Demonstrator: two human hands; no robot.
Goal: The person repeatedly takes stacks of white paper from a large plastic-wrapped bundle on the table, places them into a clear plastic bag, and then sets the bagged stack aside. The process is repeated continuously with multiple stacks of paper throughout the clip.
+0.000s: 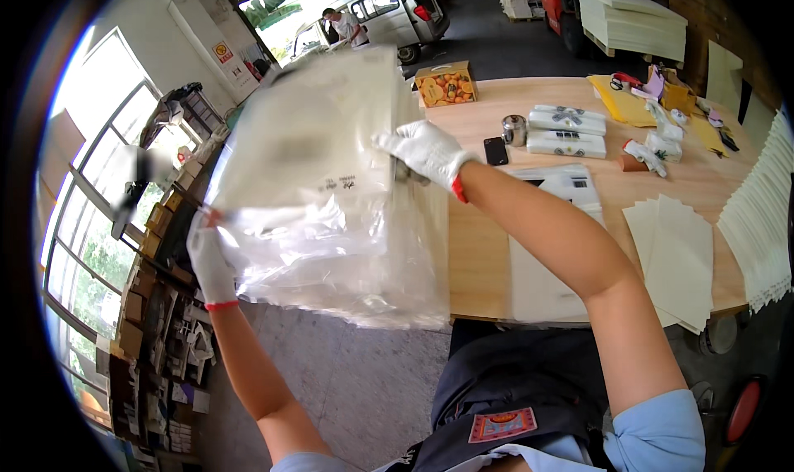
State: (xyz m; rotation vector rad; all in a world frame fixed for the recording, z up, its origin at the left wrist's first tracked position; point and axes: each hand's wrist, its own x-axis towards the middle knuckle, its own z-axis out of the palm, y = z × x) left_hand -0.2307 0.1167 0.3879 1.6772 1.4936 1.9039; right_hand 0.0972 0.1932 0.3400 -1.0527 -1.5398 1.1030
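A large clear plastic bag (318, 182) with a pale flat sheet inside it is held up at the wooden table's (480, 249) left edge. My left hand (211, 261), in a white glove, grips the bag's lower left corner. My right hand (426, 151), also gloved, holds the bag's upper right edge. Loose crumpled plastic hangs below the sheet, over the table's corner and the floor.
On the table lie a black phone (495, 150), a metal cup (514, 129), white wrapped boxes (566, 131), an orange-printed box (446, 84), cream paper sheets (674, 253) and stacked sheets (757, 215) at right. Shelves with cardboard boxes (145, 306) stand left. A person by a van (389, 13) is far off.
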